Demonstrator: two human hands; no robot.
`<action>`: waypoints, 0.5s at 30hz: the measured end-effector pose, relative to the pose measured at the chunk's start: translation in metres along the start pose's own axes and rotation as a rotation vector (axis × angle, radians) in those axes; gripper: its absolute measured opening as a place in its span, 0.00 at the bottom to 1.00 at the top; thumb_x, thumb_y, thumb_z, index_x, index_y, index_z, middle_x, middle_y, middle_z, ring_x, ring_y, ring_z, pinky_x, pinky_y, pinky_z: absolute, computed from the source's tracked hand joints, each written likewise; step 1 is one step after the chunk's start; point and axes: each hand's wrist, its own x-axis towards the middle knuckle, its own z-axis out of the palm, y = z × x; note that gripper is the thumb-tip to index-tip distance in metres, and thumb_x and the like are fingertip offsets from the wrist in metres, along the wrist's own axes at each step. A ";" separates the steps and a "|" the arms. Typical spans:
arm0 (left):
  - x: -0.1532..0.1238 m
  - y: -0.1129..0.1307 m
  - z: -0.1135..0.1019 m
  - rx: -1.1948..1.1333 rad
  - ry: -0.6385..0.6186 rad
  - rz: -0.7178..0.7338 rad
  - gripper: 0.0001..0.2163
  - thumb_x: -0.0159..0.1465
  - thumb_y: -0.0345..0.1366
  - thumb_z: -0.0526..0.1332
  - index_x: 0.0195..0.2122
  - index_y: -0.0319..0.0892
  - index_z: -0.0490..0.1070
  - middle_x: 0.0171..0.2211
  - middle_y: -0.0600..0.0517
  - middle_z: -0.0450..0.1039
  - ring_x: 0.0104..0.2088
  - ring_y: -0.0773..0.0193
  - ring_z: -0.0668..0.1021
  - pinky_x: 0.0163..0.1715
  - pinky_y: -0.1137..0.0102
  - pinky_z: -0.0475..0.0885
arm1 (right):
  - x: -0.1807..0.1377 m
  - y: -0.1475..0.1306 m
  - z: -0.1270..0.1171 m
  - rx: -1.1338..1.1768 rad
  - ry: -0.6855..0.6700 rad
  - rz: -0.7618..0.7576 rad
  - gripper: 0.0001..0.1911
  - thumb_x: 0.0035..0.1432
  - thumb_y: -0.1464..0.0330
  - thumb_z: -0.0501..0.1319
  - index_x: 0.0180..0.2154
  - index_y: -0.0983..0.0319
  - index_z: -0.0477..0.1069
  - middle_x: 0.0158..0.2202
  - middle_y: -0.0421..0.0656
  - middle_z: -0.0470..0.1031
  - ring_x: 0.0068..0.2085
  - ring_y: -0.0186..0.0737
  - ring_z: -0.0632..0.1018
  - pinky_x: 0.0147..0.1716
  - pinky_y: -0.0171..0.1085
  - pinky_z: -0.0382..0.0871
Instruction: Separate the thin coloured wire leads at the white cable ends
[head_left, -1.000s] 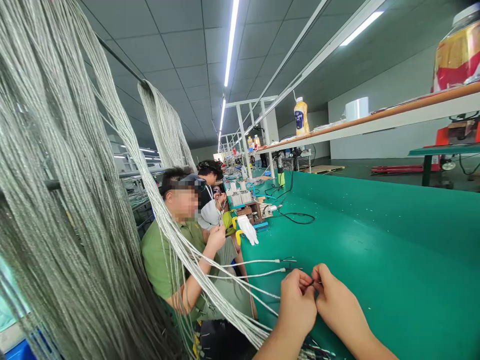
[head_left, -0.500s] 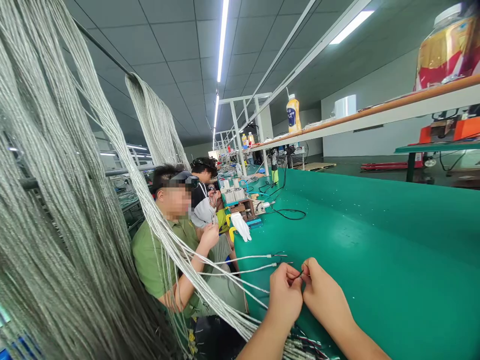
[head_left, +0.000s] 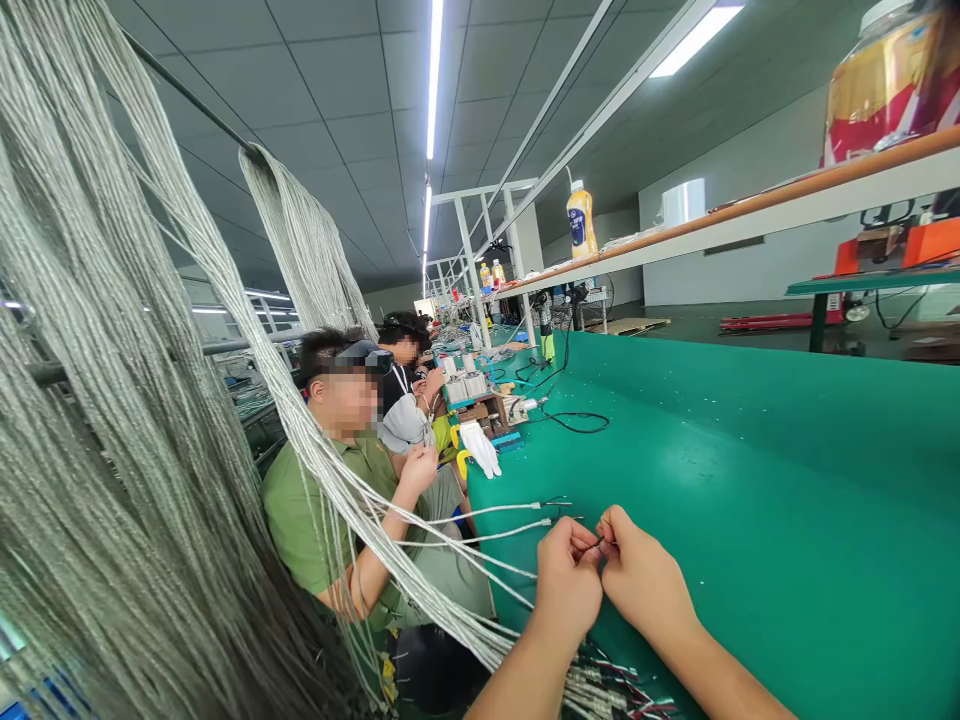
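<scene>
My left hand [head_left: 568, 575] is pinched closed on the stripped end of a braided cable, just above the green table. Opposite it, my right hand [head_left: 641, 570] pinches the thin dark wires of the same end, fingertips almost touching the left ones. Most of the wire is hidden by my fingers. Beyond my left hand, two pale cables [head_left: 517, 532] lie on the table with thin wires fanned from their tips. Below my wrists rests a bundle of cable ends [head_left: 600, 690] with exposed coloured wires.
Long braided cables [head_left: 97, 350] hang from a rail at the left. A co-worker in a green shirt [head_left: 300, 520] sits close by. A white glove [head_left: 478, 448] and a small machine [head_left: 480, 400] stand along the green table [head_left: 787, 520]. Above runs a shelf [head_left: 675, 240].
My fingertips have drawn slightly closer together around the wires, with less dark wire showing between them. The whole view has shifted a little.
</scene>
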 end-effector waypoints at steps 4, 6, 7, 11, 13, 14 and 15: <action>0.000 -0.001 0.000 0.006 0.021 -0.002 0.05 0.52 0.24 0.57 0.27 0.40 0.66 0.25 0.54 0.67 0.28 0.66 0.70 0.30 0.71 0.63 | 0.001 0.002 0.003 0.043 0.016 -0.003 0.09 0.54 0.76 0.48 0.31 0.56 0.50 0.29 0.37 0.71 0.29 0.39 0.71 0.26 0.35 0.51; 0.000 -0.002 0.000 0.006 0.024 -0.004 0.05 0.52 0.24 0.57 0.27 0.40 0.66 0.25 0.54 0.67 0.28 0.66 0.70 0.30 0.71 0.62 | 0.002 0.004 0.005 0.060 0.038 -0.017 0.09 0.55 0.76 0.48 0.31 0.56 0.51 0.29 0.38 0.72 0.29 0.39 0.72 0.27 0.35 0.51; 0.000 -0.003 0.000 0.007 0.023 -0.001 0.05 0.52 0.24 0.57 0.27 0.40 0.67 0.25 0.54 0.67 0.28 0.66 0.70 0.30 0.71 0.62 | 0.002 0.005 0.006 0.072 0.047 -0.026 0.09 0.55 0.76 0.48 0.31 0.56 0.51 0.29 0.38 0.72 0.29 0.39 0.72 0.27 0.35 0.51; 0.003 -0.009 -0.001 0.022 0.047 -0.001 0.05 0.52 0.24 0.57 0.27 0.41 0.66 0.25 0.54 0.67 0.28 0.66 0.70 0.29 0.71 0.62 | 0.005 0.011 0.007 0.129 0.097 -0.057 0.09 0.54 0.76 0.49 0.31 0.56 0.51 0.30 0.39 0.73 0.28 0.39 0.72 0.28 0.35 0.53; 0.004 -0.011 -0.002 0.039 0.063 0.003 0.05 0.52 0.24 0.58 0.27 0.41 0.67 0.25 0.54 0.66 0.28 0.66 0.69 0.29 0.71 0.62 | 0.007 0.015 0.007 0.148 0.126 -0.068 0.09 0.53 0.76 0.49 0.30 0.56 0.50 0.31 0.39 0.73 0.28 0.39 0.72 0.28 0.35 0.54; 0.005 -0.011 -0.002 0.050 0.066 0.007 0.05 0.53 0.25 0.59 0.27 0.41 0.67 0.25 0.54 0.66 0.27 0.67 0.69 0.29 0.71 0.62 | 0.008 0.017 0.006 0.158 0.133 -0.075 0.09 0.53 0.76 0.49 0.30 0.56 0.50 0.31 0.39 0.73 0.28 0.38 0.72 0.28 0.35 0.54; 0.005 -0.012 -0.002 0.062 0.066 0.011 0.04 0.53 0.25 0.59 0.27 0.41 0.67 0.25 0.54 0.66 0.27 0.67 0.69 0.29 0.71 0.62 | 0.009 0.018 0.006 0.170 0.135 -0.080 0.09 0.52 0.76 0.49 0.30 0.56 0.50 0.30 0.39 0.73 0.28 0.38 0.72 0.29 0.35 0.55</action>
